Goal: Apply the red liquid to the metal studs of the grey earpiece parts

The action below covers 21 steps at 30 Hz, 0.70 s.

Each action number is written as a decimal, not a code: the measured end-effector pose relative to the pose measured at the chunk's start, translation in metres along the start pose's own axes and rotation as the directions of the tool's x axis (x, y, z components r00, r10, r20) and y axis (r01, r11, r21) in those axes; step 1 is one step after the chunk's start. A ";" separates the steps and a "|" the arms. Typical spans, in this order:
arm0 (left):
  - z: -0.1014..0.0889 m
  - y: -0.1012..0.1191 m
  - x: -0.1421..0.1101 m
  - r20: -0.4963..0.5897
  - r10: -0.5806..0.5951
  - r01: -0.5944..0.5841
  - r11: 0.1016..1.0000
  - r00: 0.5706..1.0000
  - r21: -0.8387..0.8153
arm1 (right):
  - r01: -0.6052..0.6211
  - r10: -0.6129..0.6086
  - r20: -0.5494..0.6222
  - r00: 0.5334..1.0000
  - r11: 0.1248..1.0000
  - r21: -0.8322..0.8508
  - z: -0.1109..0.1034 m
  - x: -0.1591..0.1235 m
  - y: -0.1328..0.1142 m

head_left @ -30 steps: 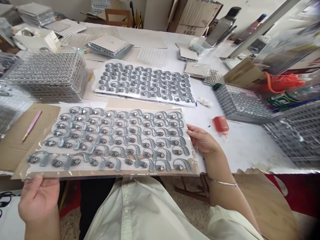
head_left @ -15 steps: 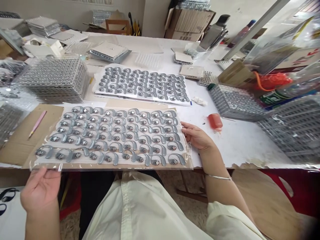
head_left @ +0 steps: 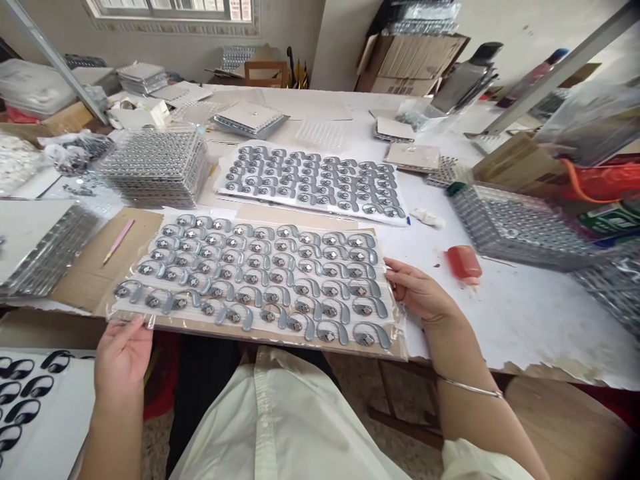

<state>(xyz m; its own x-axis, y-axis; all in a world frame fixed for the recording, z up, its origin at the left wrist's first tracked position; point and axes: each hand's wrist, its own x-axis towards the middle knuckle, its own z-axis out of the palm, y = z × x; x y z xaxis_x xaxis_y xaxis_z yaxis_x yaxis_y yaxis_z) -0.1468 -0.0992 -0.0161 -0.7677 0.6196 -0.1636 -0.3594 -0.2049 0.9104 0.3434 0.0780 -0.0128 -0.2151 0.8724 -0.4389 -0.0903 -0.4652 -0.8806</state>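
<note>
A flat sheet [head_left: 300, 341] lies at the table's front edge, with grey ear-hook pieces [head_left: 370, 307] set on it in rows. Clear film covers the sheet and sticks out past its borders. At its near left corner, my left hand [head_left: 124, 353] is closed, thumb on top, pinching the film. My right hand [head_left: 415, 290] grips the right edge between thumb and fingers; some fingertips are hidden. Just behind lies a second sheet [head_left: 405, 218] with similar grey hooks in rows.
A pink-handled tool [head_left: 119, 241] lies on cardboard at left, near stacked trays [head_left: 155, 170]. To the right are a red bottle [head_left: 464, 262] on its side and another tray stack [head_left: 520, 223]. Black hooks [head_left: 23, 410] lie on a white sheet below left.
The view has turned left and tilted up, so the table's things appear farther right. Both hands keep their places at the sheet's edges.
</note>
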 end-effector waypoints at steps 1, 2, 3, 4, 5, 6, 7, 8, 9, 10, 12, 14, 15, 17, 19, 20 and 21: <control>0.000 0.001 0.000 -0.002 -0.017 0.017 1.000 1.000 -0.005 | -0.003 0.003 0.005 1.000 1.000 -0.004 0.001 0.000 -0.001; -0.001 0.001 -0.001 0.001 -0.035 0.035 0.999 0.999 -0.008 | -0.006 0.006 0.006 1.000 1.000 -0.005 0.001 -0.001 -0.001; -0.001 0.002 -0.001 0.005 -0.052 0.052 0.999 0.999 -0.009 | -0.008 0.008 0.005 1.000 1.000 -0.001 0.002 -0.001 -0.001; -0.001 0.002 -0.003 0.005 -0.067 0.067 0.998 0.998 -0.011 | -0.008 0.008 0.003 1.000 1.000 0.005 0.002 -0.001 -0.002; 0.000 0.003 -0.004 0.001 -0.081 0.081 0.997 0.997 -0.015 | -0.005 0.005 -0.001 1.000 1.000 0.010 0.002 -0.001 -0.001; 0.001 0.003 -0.006 0.001 -0.097 0.097 0.995 0.995 -0.021 | -0.001 0.002 -0.006 1.000 1.000 0.013 0.002 -0.001 -0.001; 0.002 0.002 -0.009 0.012 -0.117 0.117 0.993 0.993 -0.025 | 0.002 -0.001 -0.011 1.000 1.000 0.014 0.002 -0.001 -0.001; 0.004 0.002 -0.011 0.031 -0.133 0.134 0.991 0.991 -0.027 | 0.003 -0.003 -0.016 1.000 1.000 0.015 0.002 -0.001 0.000; 0.006 0.001 -0.014 0.054 -0.145 0.147 0.989 0.988 -0.025 | 0.004 -0.003 -0.021 1.000 1.000 0.015 0.002 -0.001 0.000; 0.008 0.000 -0.017 0.074 -0.157 0.158 0.987 0.985 -0.020 | 0.007 -0.006 -0.029 1.000 1.000 0.015 0.002 -0.001 0.001; 0.010 0.000 -0.021 0.082 -0.177 0.179 0.984 0.981 -0.011 | 0.011 -0.010 -0.048 0.999 1.000 0.017 0.003 -0.001 0.001; 0.012 -0.001 -0.024 0.071 -0.198 0.199 0.980 0.978 -0.011 | 0.009 -0.007 -0.069 0.998 1.000 0.028 0.006 0.000 0.000; 0.012 -0.001 -0.025 0.066 -0.207 0.208 0.978 0.976 -0.009 | 0.004 -0.001 -0.073 0.997 0.999 0.036 0.007 0.000 -0.001; 0.012 -0.001 -0.024 0.062 -0.219 0.219 0.976 0.974 -0.006 | -0.009 0.013 -0.073 0.997 0.999 0.048 0.006 0.000 -0.001; 0.013 -0.003 -0.022 0.052 -0.221 0.221 0.975 0.974 -0.009 | -0.018 0.021 -0.087 0.996 0.999 0.040 0.002 -0.003 0.000; 0.013 -0.004 -0.020 0.047 -0.218 0.219 0.975 0.975 -0.020 | -0.017 0.020 -0.105 0.994 0.999 0.027 0.000 -0.006 0.000; 0.014 -0.006 -0.019 0.041 -0.215 0.216 0.976 0.976 -0.039 | -0.013 0.013 -0.126 0.992 1.000 0.003 -0.003 -0.008 0.001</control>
<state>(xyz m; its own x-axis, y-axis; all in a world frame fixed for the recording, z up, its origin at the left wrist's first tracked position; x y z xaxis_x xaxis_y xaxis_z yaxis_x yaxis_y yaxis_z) -0.1228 -0.0987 -0.0130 -0.6501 0.6798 -0.3394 -0.5373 -0.0954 0.8380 0.3476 0.0709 -0.0111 -0.0924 0.8783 -0.4691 -0.0907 -0.4766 -0.8744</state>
